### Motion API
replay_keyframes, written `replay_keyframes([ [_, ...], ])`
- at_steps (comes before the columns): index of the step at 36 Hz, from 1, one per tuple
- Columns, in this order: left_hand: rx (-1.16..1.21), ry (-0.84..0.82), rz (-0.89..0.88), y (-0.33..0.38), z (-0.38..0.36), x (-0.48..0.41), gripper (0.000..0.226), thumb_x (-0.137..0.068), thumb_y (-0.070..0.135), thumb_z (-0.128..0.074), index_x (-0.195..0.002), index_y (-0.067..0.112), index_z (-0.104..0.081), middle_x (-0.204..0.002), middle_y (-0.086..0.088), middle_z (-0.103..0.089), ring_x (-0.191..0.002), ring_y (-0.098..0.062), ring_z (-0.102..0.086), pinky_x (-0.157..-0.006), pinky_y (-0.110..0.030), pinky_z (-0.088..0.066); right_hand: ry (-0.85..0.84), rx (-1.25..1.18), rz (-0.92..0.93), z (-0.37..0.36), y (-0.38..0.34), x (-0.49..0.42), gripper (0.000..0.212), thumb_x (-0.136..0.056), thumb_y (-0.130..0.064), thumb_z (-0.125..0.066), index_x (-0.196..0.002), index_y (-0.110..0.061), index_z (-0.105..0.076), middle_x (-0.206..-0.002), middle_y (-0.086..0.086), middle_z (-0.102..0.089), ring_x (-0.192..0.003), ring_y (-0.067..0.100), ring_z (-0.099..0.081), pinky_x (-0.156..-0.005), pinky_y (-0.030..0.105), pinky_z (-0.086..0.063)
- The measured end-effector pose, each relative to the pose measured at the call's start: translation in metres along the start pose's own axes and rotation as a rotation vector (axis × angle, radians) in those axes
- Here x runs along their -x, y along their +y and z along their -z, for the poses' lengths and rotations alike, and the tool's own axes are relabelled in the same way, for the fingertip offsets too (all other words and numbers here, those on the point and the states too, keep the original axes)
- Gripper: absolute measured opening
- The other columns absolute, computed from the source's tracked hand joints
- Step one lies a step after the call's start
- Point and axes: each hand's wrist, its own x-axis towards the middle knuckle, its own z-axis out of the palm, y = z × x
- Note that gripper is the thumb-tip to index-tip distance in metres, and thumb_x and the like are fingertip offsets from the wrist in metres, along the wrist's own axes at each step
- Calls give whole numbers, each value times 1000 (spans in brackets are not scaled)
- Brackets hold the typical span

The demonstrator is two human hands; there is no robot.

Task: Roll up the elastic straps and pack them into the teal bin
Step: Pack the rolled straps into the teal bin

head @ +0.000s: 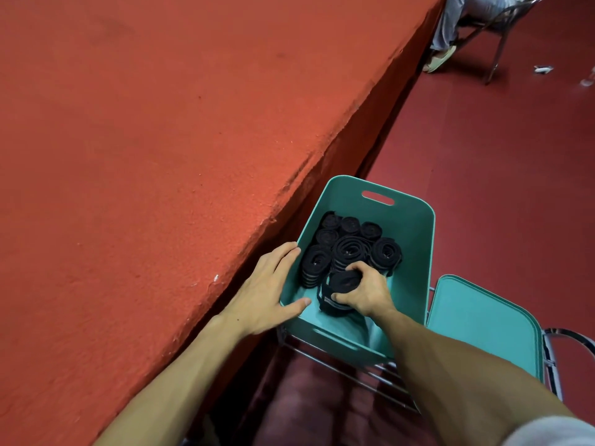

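Observation:
The teal bin [415,239] stands on a metal rack beside the red table, at lower centre. Several black rolled elastic straps [351,249] lie packed side by side in its far half. My right hand [362,292] is inside the bin, fingers closed around another black rolled strap [341,284] that rests near the bin's floor in front of the others. My left hand [269,292] grips the bin's left rim, thumb inside the wall, fingers spread over the edge.
The red table [161,156] fills the left, its edge running right against the bin. A teal lid or second bin [483,323] sits to the right on the chrome rack [370,375]. A seated person's leg and a chair [495,30] are at the far upper right.

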Motion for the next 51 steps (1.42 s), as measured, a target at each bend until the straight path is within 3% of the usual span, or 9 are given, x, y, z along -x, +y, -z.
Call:
replay_keyframes([
  [4, 13, -5, 0, 0, 0, 1, 95, -79, 66, -44, -156, 15, -21, -161, 8, -12, -144, -10, -17, -115, -19, -14, 55, 14, 37, -10, 1, -5, 56, -57, -20, -92, -99, -25, -56, -109, 0, -54, -99, 17, -55, -85, 21, -41],
  [7, 16, -6, 1, 0, -1, 1, 94, -79, 65, -46, -156, 15, -21, -161, 9, -11, -143, -9, -17, -114, -18, -14, 57, 10, 24, -15, 4, -8, 58, -60, -18, -92, -105, -25, -54, -114, -1, -39, -100, 16, -48, -92, 20, -38],
  [11, 23, -8, 6, 1, -1, 1, 94, -79, 64, -46, -156, 17, -19, -160, 13, -8, -144, -7, -16, -112, -15, -14, 74, -12, -2, -18, 8, -10, 63, -61, -18, -93, -113, -21, -57, -113, -1, -35, -100, 17, -48, -100, 25, -41],
  [21, 34, -5, 14, 3, -2, 2, 91, -79, 62, -48, -155, 18, -22, -159, 15, -9, -143, -8, -21, -113, -18, -16, 132, -82, 15, -25, 14, -15, 70, -59, -19, -95, -120, -20, -62, -113, -5, -47, -112, 18, -51, -105, 28, -40],
  [28, 38, -2, 19, 2, -3, 3, 91, -80, 61, -49, -155, 19, -23, -160, 16, -9, -144, -5, -18, -114, -20, -17, 151, -58, 1, -27, 17, -12, 77, -60, -26, -94, -128, -25, -57, -126, -2, -54, -126, 22, -37, -106, 31, -33],
  [32, 31, -4, 20, 3, -2, 4, 91, -79, 61, -49, -155, 19, -22, -160, 15, -9, -144, -3, -16, -114, -19, -16, 167, -115, -62, -27, 15, -10, 86, -56, -24, -96, -128, -23, -50, -129, 2, -47, -126, 24, -43, -109, 38, -37],
  [37, 35, -2, 23, 4, -2, 4, 91, -79, 61, -49, -155, 20, -22, -160, 16, -8, -142, 2, -13, -114, -18, -15, 156, -143, -125, -28, 14, -7, 93, -54, -23, -98, -131, -19, -45, -132, 6, -46, -126, 24, -45, -108, 36, -36],
  [42, 34, -8, 30, 4, -1, 5, 91, -79, 61, -48, -155, 20, -21, -160, 16, -7, -144, -3, -16, -114, -19, -16, 176, -173, -128, -27, 13, -7, 84, -53, -19, -98, -123, -17, -50, -123, 3, -47, -123, 25, -47, -108, 37, -37],
  [51, 46, -18, 37, 4, -2, 4, 91, -79, 61, -47, -156, 21, -19, -160, 18, -5, -144, 0, -13, -115, -16, -11, 201, -214, -91, -31, 13, -14, 84, -54, -16, -97, -125, -16, -52, -116, -3, -40, -116, 21, -49, -108, 35, -39],
])
